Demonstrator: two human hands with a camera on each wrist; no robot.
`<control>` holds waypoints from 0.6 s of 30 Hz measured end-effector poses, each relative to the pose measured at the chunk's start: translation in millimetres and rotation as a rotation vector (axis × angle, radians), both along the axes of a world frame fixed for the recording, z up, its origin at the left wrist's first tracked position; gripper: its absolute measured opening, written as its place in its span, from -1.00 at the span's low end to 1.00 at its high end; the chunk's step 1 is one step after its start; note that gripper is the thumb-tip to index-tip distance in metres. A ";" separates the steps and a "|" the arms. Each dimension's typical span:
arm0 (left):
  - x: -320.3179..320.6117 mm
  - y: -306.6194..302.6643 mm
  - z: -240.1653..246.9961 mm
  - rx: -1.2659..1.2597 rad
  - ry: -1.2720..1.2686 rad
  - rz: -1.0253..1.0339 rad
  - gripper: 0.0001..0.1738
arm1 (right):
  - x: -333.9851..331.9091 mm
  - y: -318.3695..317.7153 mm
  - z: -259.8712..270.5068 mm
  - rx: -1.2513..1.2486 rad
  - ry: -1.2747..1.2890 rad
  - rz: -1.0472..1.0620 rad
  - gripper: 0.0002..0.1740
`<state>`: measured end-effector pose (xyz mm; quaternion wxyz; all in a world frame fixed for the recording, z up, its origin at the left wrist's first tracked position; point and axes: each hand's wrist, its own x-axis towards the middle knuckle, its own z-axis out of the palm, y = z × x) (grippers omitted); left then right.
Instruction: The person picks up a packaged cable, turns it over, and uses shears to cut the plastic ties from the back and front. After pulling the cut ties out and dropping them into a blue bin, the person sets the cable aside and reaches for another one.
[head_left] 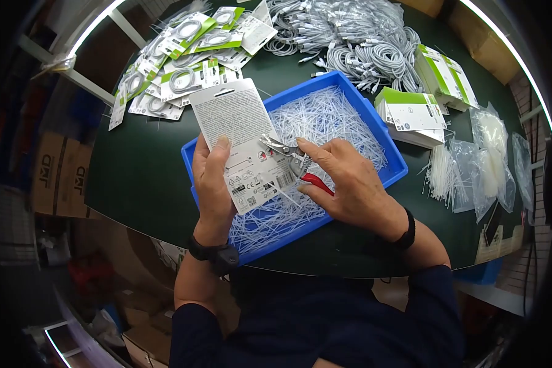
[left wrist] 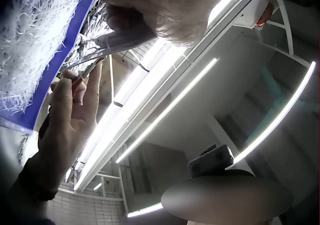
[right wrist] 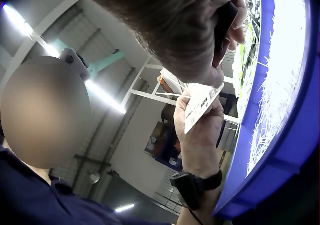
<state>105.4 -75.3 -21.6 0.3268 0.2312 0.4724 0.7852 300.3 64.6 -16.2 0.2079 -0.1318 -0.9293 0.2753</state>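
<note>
My left hand (head_left: 211, 184) grips a white printed cardboard package card (head_left: 230, 116), its back with text, symbols and a barcode turned up and its thumb across the front. The right hand (head_left: 359, 184) holds red-handled cutting pliers (head_left: 316, 181), with their metal jaws at the card's right edge. A white cable-tie tail sticks out near the barcode. Both hands are over a blue tray (head_left: 394, 176) full of cut white plastic strips (head_left: 331, 116). In the right wrist view, the card (right wrist: 199, 107) shows in the left hand, close to the right fingertips.
Packaged cables (head_left: 187, 80) on white-green cards pile up at the back left. Bundles of grey cables (head_left: 374, 58) lie at the back. Stacked cards (head_left: 414, 116) stand right of the tray, near loose cable ties (head_left: 444, 175) and plastic bags (head_left: 494, 162). The green table (head_left: 135, 178) has a curved edge.
</note>
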 end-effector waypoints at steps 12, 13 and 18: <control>21.5 -13.2 -13.8 0.070 0.029 0.015 -0.61 | -0.8 -19.0 -0.6 0.078 0.007 -0.029 -0.22; 26.3 -10.8 -15.0 0.118 -0.003 0.039 -0.64 | 0.7 -21.6 -1.6 0.081 0.008 -0.022 -0.21; 43.2 1.9 -30.6 0.169 0.028 0.209 -0.58 | 5.8 -33.6 1.5 0.008 -0.093 -0.007 -0.29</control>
